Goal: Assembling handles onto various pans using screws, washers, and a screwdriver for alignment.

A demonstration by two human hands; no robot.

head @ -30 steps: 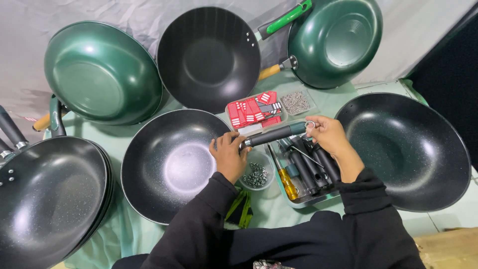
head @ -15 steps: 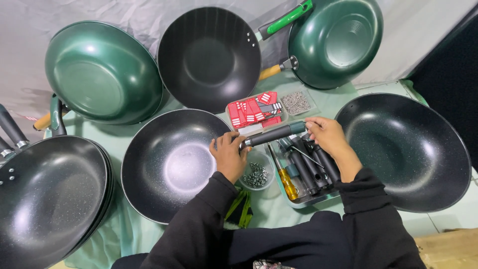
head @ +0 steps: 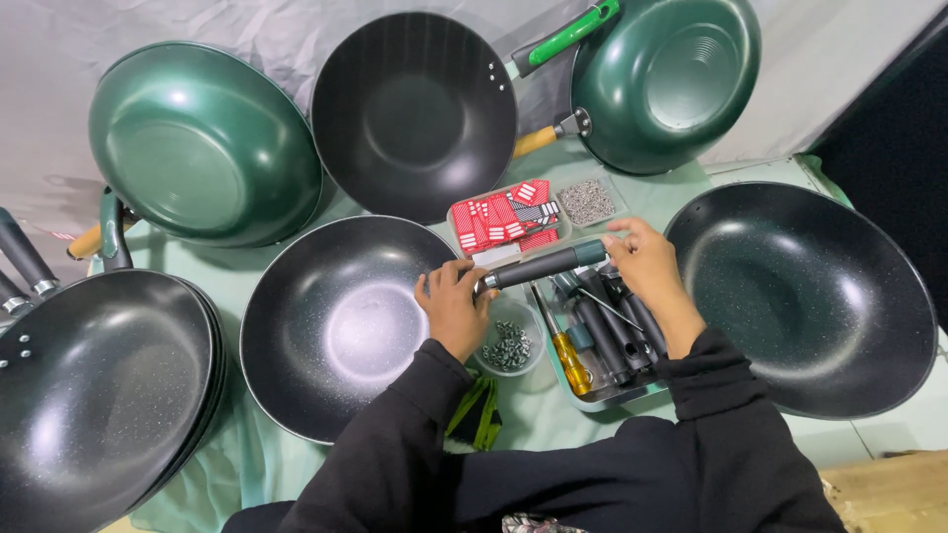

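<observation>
A dark wok (head: 336, 326) lies in front of me on the pale green cloth. My left hand (head: 452, 306) grips its rim where a black handle (head: 541, 266) with a green end meets it. My right hand (head: 644, 268) holds the handle's far end. Below the handle sits a tray (head: 583, 395) holding several more black handles and a yellow-handled screwdriver (head: 571, 361). A small clear bowl of screws (head: 510, 345) stands beside my left wrist.
Another dark wok (head: 805, 296) lies at the right and a stack of woks (head: 94, 395) at the left. Green woks (head: 202, 143) (head: 667, 79) and a black one (head: 413, 114) lean at the back. A box of red packets (head: 504, 219) and a screw tray (head: 587, 200) sit behind the handle.
</observation>
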